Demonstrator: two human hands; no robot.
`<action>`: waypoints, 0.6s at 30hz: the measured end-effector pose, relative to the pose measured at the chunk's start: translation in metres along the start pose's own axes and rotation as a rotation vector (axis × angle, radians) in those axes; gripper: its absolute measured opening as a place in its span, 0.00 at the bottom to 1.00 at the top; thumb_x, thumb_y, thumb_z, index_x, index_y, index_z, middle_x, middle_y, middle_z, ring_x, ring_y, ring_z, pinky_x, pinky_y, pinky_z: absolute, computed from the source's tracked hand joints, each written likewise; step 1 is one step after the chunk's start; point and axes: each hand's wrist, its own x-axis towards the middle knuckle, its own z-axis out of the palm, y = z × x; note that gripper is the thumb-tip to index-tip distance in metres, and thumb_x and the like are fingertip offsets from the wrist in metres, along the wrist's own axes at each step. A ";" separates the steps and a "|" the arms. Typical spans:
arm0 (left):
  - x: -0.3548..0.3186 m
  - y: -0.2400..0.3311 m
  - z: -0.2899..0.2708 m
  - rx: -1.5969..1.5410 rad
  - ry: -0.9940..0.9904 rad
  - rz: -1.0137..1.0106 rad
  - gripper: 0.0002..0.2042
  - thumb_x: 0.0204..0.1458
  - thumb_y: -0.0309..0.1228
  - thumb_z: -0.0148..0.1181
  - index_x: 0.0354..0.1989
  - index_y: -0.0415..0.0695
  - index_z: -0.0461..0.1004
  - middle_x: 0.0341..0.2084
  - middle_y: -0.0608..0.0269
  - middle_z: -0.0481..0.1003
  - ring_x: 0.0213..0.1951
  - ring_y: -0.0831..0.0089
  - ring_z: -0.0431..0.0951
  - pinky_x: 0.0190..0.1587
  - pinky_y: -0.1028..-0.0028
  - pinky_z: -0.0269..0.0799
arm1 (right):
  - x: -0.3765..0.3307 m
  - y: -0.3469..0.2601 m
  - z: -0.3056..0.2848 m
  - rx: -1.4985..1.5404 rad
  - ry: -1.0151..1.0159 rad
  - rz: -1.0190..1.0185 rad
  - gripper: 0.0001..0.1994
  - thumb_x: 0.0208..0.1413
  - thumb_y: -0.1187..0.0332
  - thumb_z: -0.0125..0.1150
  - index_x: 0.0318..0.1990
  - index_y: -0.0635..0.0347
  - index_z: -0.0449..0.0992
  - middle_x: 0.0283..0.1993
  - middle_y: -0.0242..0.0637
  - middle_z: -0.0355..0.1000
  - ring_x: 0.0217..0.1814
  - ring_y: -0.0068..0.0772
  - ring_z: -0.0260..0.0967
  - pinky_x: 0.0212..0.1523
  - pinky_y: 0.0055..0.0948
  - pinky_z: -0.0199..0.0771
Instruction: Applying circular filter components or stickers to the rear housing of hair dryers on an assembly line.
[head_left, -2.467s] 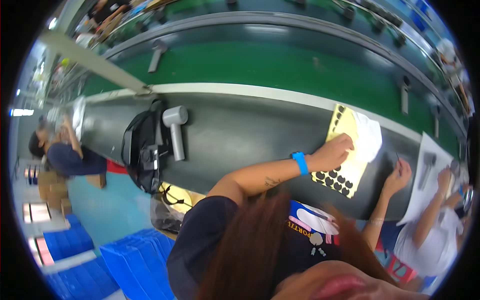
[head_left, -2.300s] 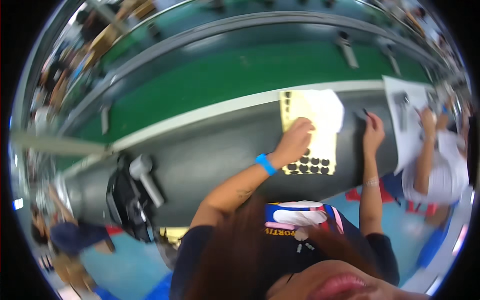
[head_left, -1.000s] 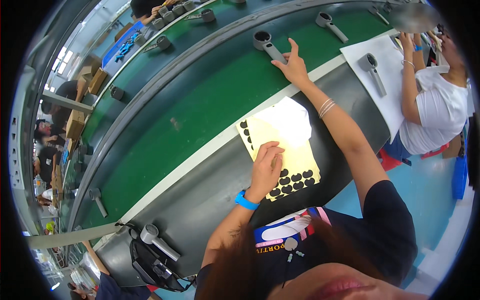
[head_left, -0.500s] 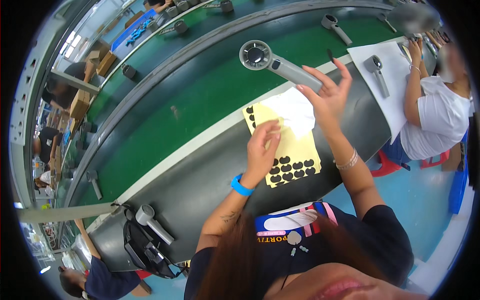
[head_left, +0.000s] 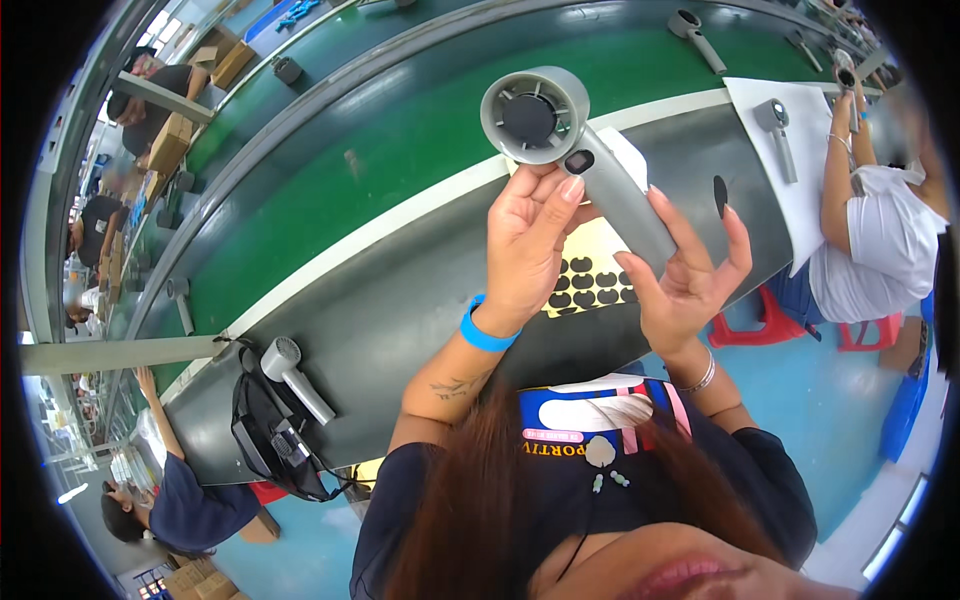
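Both hands on one item: a grey plastic handheld fan with a round, ring-shaped head and a straight tubular handle. Fan is lifted above the table, tilted, head up and to the left, handle end down and to the right. Head shows a dark round hub with spokes; small dark oval panel on the neck.

Left hand, blue band at wrist, clamped on the fan's neck just below the head, thumb in front near the panel. Right hand grips the lower handle between thumb and a finger; its index finger stands apart from the handle with a small thin black oval piece at the tip. Hands near each other, handle between them.

Below, on the dark grey table: pale yellow sheet with rows of black notched round stickers, partly hidden by fan and hands; white paper behind the handle.

Left on table: second grey handheld fan beside a black fabric bag. Beyond the table, green conveyor belt with more fans. To the right, a co-worker in a white top near a white sheet bearing another grey fan.
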 end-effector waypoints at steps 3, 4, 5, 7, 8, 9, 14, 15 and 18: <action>-0.003 0.002 0.002 0.002 0.003 -0.016 0.16 0.59 0.28 0.49 0.54 0.33 0.61 0.46 0.54 0.72 0.46 0.71 0.74 0.51 0.68 0.71 | -0.006 -0.004 -0.003 0.038 -0.057 -0.011 0.43 0.43 0.85 0.64 0.63 0.65 0.41 0.62 0.49 0.56 0.62 0.43 0.59 0.61 0.38 0.64; -0.003 0.002 0.002 0.008 0.006 -0.024 0.17 0.59 0.28 0.49 0.54 0.33 0.61 0.46 0.54 0.72 0.46 0.72 0.74 0.51 0.68 0.71 | -0.008 -0.005 -0.003 0.052 -0.087 -0.008 0.45 0.43 0.85 0.64 0.63 0.62 0.37 0.61 0.52 0.58 0.63 0.44 0.59 0.63 0.40 0.61; -0.003 0.002 0.001 0.006 0.008 -0.025 0.17 0.59 0.28 0.49 0.54 0.33 0.61 0.46 0.54 0.72 0.46 0.72 0.74 0.51 0.68 0.71 | -0.010 -0.006 -0.003 0.051 -0.088 -0.005 0.45 0.43 0.85 0.64 0.63 0.62 0.37 0.61 0.52 0.58 0.63 0.44 0.59 0.63 0.40 0.61; -0.003 0.000 -0.003 0.045 -0.002 -0.030 0.17 0.59 0.28 0.50 0.54 0.33 0.61 0.44 0.55 0.73 0.46 0.73 0.74 0.50 0.69 0.71 | -0.014 -0.007 -0.004 0.027 -0.110 0.080 0.47 0.44 0.84 0.65 0.63 0.56 0.33 0.60 0.56 0.59 0.64 0.45 0.57 0.64 0.42 0.58; -0.003 -0.001 -0.004 0.043 0.000 -0.034 0.17 0.59 0.28 0.50 0.54 0.33 0.61 0.44 0.55 0.73 0.46 0.73 0.74 0.50 0.69 0.71 | -0.015 -0.007 -0.004 0.025 -0.109 0.084 0.47 0.44 0.84 0.65 0.63 0.56 0.33 0.60 0.56 0.59 0.64 0.45 0.57 0.64 0.42 0.58; -0.003 -0.001 -0.005 0.061 0.005 -0.040 0.17 0.59 0.28 0.49 0.54 0.33 0.61 0.44 0.55 0.73 0.46 0.73 0.74 0.50 0.69 0.71 | -0.016 -0.008 -0.003 0.010 -0.113 0.127 0.47 0.44 0.84 0.65 0.63 0.57 0.33 0.60 0.56 0.60 0.64 0.45 0.57 0.64 0.42 0.58; -0.002 -0.006 -0.008 0.041 0.007 -0.085 0.19 0.58 0.27 0.52 0.55 0.34 0.61 0.44 0.55 0.73 0.45 0.73 0.74 0.50 0.70 0.71 | -0.019 -0.002 -0.001 0.021 -0.101 0.104 0.47 0.43 0.83 0.66 0.63 0.59 0.35 0.60 0.56 0.60 0.64 0.44 0.57 0.63 0.40 0.60; -0.003 -0.007 -0.005 0.070 0.017 -0.092 0.20 0.56 0.27 0.54 0.56 0.34 0.61 0.44 0.55 0.73 0.45 0.73 0.74 0.50 0.70 0.71 | -0.019 -0.002 -0.001 -0.010 -0.110 0.115 0.47 0.43 0.82 0.66 0.63 0.59 0.35 0.60 0.56 0.60 0.64 0.44 0.58 0.62 0.40 0.62; -0.002 -0.006 -0.007 0.087 0.011 -0.137 0.23 0.53 0.25 0.58 0.57 0.35 0.61 0.44 0.54 0.74 0.46 0.72 0.74 0.50 0.71 0.70 | -0.021 0.005 0.001 -0.028 -0.115 0.088 0.47 0.43 0.81 0.67 0.63 0.60 0.36 0.59 0.56 0.61 0.62 0.44 0.60 0.60 0.40 0.65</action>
